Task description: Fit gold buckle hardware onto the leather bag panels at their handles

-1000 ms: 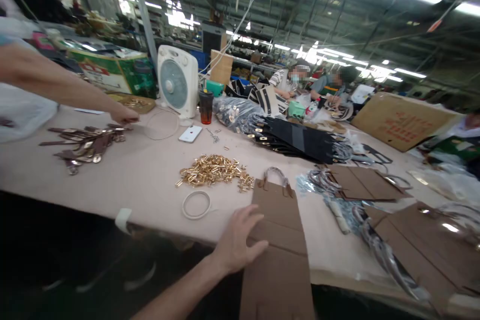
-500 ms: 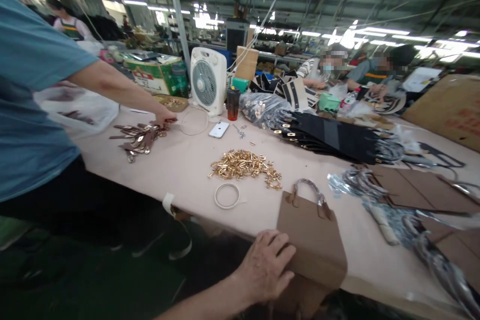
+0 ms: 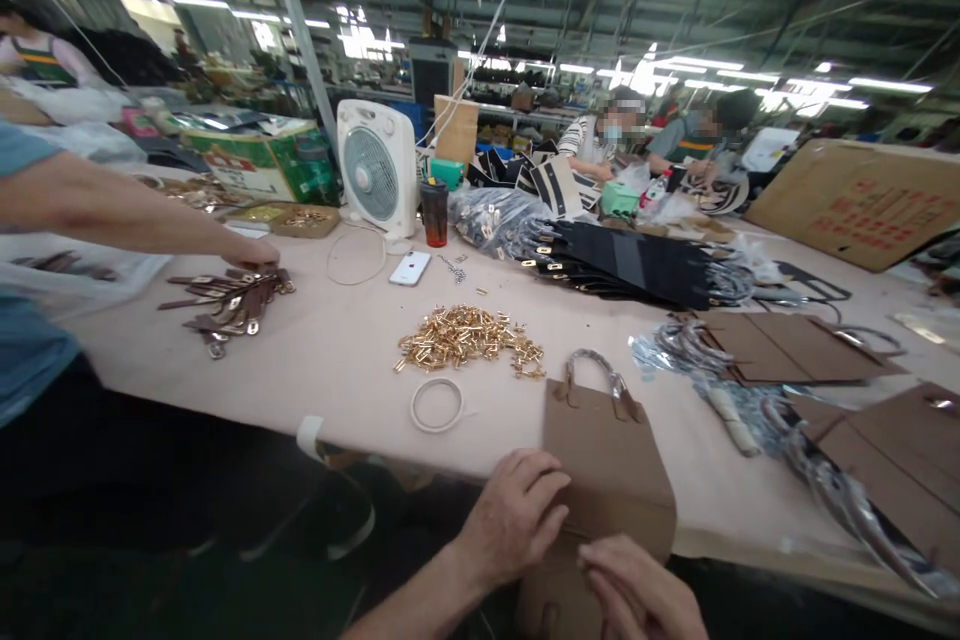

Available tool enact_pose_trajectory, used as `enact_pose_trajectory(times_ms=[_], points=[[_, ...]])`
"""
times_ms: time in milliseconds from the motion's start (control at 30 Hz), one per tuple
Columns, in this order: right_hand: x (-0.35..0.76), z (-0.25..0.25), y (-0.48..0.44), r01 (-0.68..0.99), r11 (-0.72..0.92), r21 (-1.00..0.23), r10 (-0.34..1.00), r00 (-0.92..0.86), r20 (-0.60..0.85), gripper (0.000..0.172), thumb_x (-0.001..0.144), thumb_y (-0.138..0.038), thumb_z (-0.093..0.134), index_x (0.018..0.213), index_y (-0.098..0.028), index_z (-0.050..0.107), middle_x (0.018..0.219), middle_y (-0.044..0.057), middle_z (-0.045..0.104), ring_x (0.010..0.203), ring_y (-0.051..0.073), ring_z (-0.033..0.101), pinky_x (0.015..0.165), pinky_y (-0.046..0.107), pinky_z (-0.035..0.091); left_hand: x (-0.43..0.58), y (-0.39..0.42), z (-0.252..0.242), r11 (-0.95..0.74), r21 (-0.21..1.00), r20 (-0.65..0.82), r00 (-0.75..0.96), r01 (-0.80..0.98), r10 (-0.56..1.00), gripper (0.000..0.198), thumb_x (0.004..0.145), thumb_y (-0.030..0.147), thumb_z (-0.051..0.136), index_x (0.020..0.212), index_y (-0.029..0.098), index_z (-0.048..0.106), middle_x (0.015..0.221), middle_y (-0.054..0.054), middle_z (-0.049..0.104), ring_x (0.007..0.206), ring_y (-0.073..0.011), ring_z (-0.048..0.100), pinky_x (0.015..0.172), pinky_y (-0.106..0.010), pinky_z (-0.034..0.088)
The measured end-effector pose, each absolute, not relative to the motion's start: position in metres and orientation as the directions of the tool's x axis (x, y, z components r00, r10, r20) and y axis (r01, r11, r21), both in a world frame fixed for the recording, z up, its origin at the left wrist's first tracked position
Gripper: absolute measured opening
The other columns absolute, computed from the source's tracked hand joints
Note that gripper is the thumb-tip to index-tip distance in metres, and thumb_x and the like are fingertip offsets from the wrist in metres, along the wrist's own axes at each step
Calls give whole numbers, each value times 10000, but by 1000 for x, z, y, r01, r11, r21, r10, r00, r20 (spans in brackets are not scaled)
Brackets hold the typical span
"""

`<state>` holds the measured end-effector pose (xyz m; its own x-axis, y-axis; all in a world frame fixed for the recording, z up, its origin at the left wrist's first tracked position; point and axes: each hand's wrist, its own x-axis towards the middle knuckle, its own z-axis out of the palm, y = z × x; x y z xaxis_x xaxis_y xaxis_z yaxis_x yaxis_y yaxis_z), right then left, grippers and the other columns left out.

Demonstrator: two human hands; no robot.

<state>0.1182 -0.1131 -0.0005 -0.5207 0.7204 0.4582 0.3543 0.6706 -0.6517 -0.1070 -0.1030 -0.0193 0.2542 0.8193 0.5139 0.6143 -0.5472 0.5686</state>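
A brown bag [image 3: 611, 450] with wrapped handles lies over the table's front edge. At its left side rests my left hand [image 3: 517, 510], fingers bent and a little apart, holding nothing that shows. My right hand [image 3: 637, 585] is over the bag's lower part, its thumb and fingertips pressed together; whatever is between them is too small to tell. Beyond the bag's left side are a pile of gold metal pieces [image 3: 469, 338] and a roll of tape [image 3: 437, 406].
Another person's hand [image 3: 259, 252] touches brown straps [image 3: 225, 305] at the left. A fan [image 3: 377, 165], a cup [image 3: 433, 212] and a phone [image 3: 409, 268] stand or lie further back. Black pieces [image 3: 630, 260] and brown bag panels [image 3: 795, 345] lie to the right.
My right hand has come into view at the bottom, beside my left hand. The view has turned slightly right, and my left hand stays by the bag.
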Motion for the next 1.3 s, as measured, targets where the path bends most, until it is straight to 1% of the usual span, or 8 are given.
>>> enact_pose_trajectory(times_ms=[133, 233, 333, 467, 633, 800, 967, 1300], points=[[80, 27, -69, 354, 534, -768, 834, -371, 409, 174, 985, -250, 642, 1102, -249, 771, 1037, 87, 780, 938, 212, 756, 838, 273, 615, -122, -101, -17, -496, 619, 500, 181, 610, 847, 184, 997, 188, 555, 1158, 213, 639, 1057, -94, 695, 998, -235, 634, 871, -383, 564], [47, 34, -45, 332, 444, -832, 866, -397, 304, 193, 978, -313, 654, 1093, -222, 781, 1054, 97, 767, 973, 223, 734, 876, 303, 596, -140, -102, -18, -417, 651, 497, 59, 635, 866, 132, 991, 162, 537, 1060, 213, 637, 971, -76, 680, 952, -233, 622, 826, -369, 546], [14, 23, -27, 257, 389, -885, 844, -484, 230, 238, 931, -302, 707, 1144, -229, 782, 1098, 89, 758, 950, 218, 714, 881, 331, 583, -164, -102, -21, -317, 669, 512, -107, 672, 852, 136, 975, 139, 520, 1043, 210, 614, 1016, -83, 671, 1006, -241, 626, 898, -397, 546], [-27, 5, -9, 244, 418, -875, 794, -567, 221, 307, 890, -221, 706, 1192, -243, 760, 1131, 68, 738, 963, 205, 685, 922, 360, 554, -199, -99, -22, -183, 618, 524, -227, 765, 821, 282, 919, 97, 547, 1178, 206, 576, 1179, -104, 649, 1161, -263, 608, 1046, -454, 515], [-56, -5, 3, 379, 485, -788, 770, -612, 180, 351, 888, -195, 700, 1238, -209, 721, 1108, 73, 732, 905, 188, 675, 902, 343, 532, -224, -96, -19, -179, 564, 492, -155, 806, 856, 349, 938, 127, 580, 1273, 214, 529, 1273, -111, 628, 1229, -270, 588, 1093, -475, 497], [-61, -11, 2, 439, 507, -742, 787, -586, 191, 162, 943, -212, 659, 1057, -217, 773, 1010, 65, 767, 920, 206, 693, 892, 334, 513, -230, -90, -20, -211, 535, 421, -42, 818, 906, 285, 992, 174, 558, 1275, 213, 555, 1226, -102, 660, 1174, -259, 615, 1049, -454, 524], [-57, -16, -2, 441, 516, -734, 793, -570, 215, 140, 965, -196, 630, 982, -230, 764, 987, 50, 771, 928, 207, 697, 897, 335, 501, -233, -81, -17, -256, 477, 390, 59, 841, 919, 294, 1024, 158, 493, 1287, 221, 610, 1264, -108, 657, 1185, -249, 624, 1032, -444, 541], [-56, -20, -14, 461, 517, -721, 814, -526, 247, 106, 1009, -208, 552, 975, -239, 648, 965, 28, 667, 904, 195, 645, 825, 300, 478, -235, -69, -14, -265, 473, 366, 86, 841, 927, 215, 1043, 269, 521, 1046, 248, 735, 1162, -59, 689, 1042, -205, 664, 948, -362, 571]])
